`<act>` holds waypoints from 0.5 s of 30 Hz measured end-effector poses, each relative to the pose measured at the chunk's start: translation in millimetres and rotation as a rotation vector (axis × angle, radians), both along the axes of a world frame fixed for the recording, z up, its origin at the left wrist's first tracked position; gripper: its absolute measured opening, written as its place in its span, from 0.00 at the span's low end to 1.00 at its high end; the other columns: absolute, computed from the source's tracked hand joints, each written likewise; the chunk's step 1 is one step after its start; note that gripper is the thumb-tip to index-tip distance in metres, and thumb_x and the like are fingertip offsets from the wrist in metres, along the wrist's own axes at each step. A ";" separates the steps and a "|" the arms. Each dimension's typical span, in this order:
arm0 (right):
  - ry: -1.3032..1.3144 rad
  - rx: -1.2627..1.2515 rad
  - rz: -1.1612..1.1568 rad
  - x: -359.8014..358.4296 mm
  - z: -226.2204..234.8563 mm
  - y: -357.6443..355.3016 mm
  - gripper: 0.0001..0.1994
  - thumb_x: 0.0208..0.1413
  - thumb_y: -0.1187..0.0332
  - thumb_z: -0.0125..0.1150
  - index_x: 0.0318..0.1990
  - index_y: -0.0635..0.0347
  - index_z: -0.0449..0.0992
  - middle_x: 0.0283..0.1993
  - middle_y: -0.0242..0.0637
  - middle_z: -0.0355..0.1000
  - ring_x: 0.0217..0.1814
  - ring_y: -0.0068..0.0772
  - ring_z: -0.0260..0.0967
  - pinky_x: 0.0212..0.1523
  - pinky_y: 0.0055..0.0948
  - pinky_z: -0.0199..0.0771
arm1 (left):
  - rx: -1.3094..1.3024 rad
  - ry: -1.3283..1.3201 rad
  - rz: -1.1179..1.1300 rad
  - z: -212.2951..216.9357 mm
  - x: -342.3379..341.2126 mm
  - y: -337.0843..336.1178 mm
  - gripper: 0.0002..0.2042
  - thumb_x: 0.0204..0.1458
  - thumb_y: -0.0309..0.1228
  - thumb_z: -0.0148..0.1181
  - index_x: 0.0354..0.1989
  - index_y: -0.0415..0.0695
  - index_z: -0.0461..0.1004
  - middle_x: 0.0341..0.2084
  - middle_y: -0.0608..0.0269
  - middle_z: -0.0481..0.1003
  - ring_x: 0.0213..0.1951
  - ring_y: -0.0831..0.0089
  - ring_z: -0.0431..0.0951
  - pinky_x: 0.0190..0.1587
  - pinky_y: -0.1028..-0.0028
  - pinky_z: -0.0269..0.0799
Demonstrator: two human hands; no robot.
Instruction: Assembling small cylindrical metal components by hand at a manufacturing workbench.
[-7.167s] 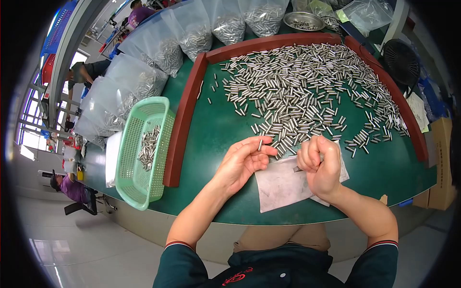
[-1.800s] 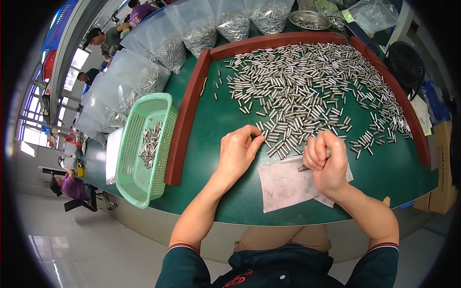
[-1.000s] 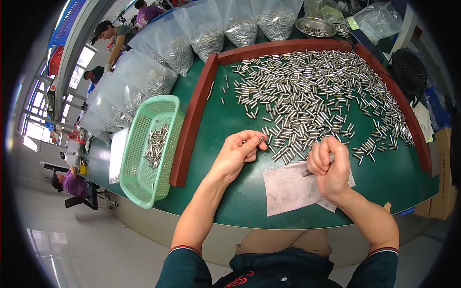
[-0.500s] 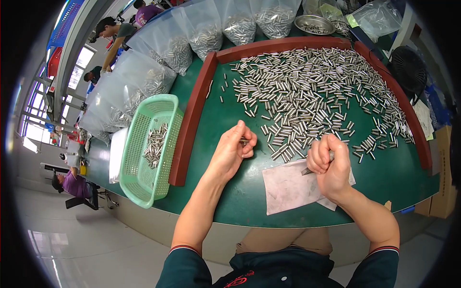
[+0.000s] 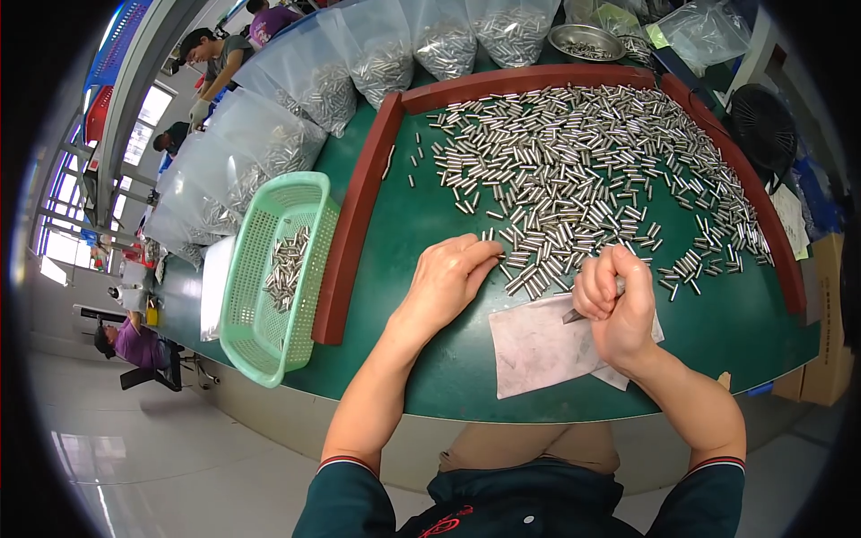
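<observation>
A wide heap of short silver metal pins [image 5: 574, 170] lies spread over the green table [image 5: 430, 368]. At its near left edge is my left hand [image 5: 450, 280], palm down, thumb and fingers pinched together at a few pins; the fingertips partly hide what they grip. My right hand [image 5: 615, 305] is closed in a fist around a grey tool [image 5: 572, 316] with a narrow tip. Only the tip and a bit of the tool's other end show, so its kind is unclear. Beneath this fist lies a stained whitish cloth [image 5: 538, 354].
Dark red wooden rails [image 5: 359, 224] border the heap. Left of them stands a green plastic basket [image 5: 235, 314] holding some pins. Clear bags of pins [image 5: 381, 63] line the far side, with a metal bowl [image 5: 587, 43] and black fan [image 5: 762, 134]. Other people work at far left.
My left hand has turned from palm sideways to palm down and moved right and slightly forward to the heap's edge. My right hand stays in place with the tool.
</observation>
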State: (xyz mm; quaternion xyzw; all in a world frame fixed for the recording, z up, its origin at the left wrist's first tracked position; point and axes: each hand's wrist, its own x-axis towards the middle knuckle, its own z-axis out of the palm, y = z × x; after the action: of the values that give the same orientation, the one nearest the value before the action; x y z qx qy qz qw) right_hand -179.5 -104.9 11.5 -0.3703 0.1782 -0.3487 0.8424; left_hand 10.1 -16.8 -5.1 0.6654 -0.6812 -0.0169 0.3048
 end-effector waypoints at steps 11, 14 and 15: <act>0.005 0.012 -0.001 0.5 0.1 -1.4 0.19 0.57 0.64 0.35 0.13 0.57 0.52 0.11 0.28 0.48 0.13 0.17 0.39 0.14 0.19 0.41 | 0.299 1.136 0.066 8.7 2.6 10.7 0.06 0.53 0.30 0.49 0.32 0.40 0.65 0.21 0.68 0.66 0.19 0.85 0.57 0.21 0.83 0.53; 0.000 0.030 0.004 0.4 0.3 -2.3 0.20 0.57 0.64 0.35 0.13 0.57 0.52 0.11 0.27 0.48 0.13 0.17 0.39 0.14 0.19 0.41 | 0.384 1.455 0.029 6.4 3.4 9.1 0.05 0.54 0.29 0.48 0.34 0.41 0.66 0.21 0.66 0.65 0.18 0.86 0.52 0.20 0.85 0.48; -0.002 0.030 0.004 0.4 -0.1 -2.3 0.20 0.57 0.64 0.35 0.13 0.57 0.52 0.11 0.27 0.48 0.13 0.17 0.39 0.14 0.19 0.41 | 0.383 1.478 0.024 5.8 3.4 7.9 0.05 0.54 0.28 0.47 0.35 0.40 0.66 0.22 0.66 0.66 0.18 0.86 0.53 0.20 0.85 0.48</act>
State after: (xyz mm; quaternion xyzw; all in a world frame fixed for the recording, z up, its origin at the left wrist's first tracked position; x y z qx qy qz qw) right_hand -179.1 -107.2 11.4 -0.3576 0.1817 -0.3446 0.8488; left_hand 13.6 -8.8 0.7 0.5297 -0.2779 -0.5724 0.5608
